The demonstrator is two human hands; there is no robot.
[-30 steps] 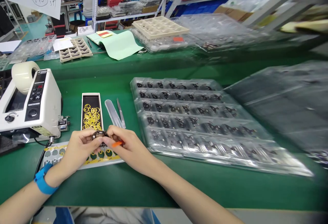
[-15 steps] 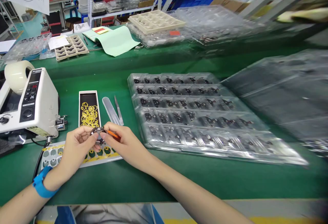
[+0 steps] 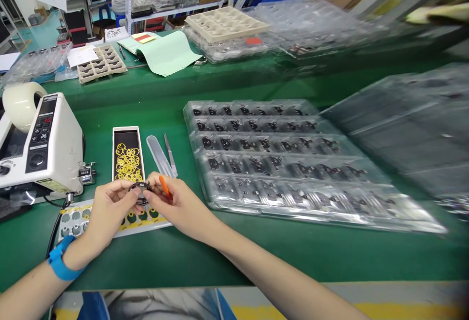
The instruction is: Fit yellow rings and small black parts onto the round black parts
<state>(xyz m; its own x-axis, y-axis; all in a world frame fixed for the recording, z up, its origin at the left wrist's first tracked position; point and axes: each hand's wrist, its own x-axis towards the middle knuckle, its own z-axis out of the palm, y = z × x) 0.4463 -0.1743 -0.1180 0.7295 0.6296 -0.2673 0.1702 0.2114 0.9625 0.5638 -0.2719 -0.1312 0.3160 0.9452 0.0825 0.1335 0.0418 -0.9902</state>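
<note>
Pinching a dark-rimmed part (image 3: 141, 197) toward the table's (image 3: 157, 261) front edge, left hand (image 3: 112, 206) plus right hand (image 3: 179, 203); hard to see, probably fitting, next needs steadiness.

Green paper (image 3: 170, 55) lies between 2 beige trays (image 3: 227, 23) (image 3: 104, 75).

Bare green bench (image 3: 164, 261) opens between the forearms, on the near side of the hands. Just beyond the left hand (image 3: 110, 207) and right hand (image 3: 181, 207), a box (image 3: 142, 161) blocks the way; past the right hand lie a clear strip (image 3: 159, 154) and tweezers (image 3: 169, 154). A bare lane separates these from the wide tray (image 3: 278, 212) rightward. Beyond the left hand, leftward, a dispenser (image 3: 66, 139) stands.
</note>
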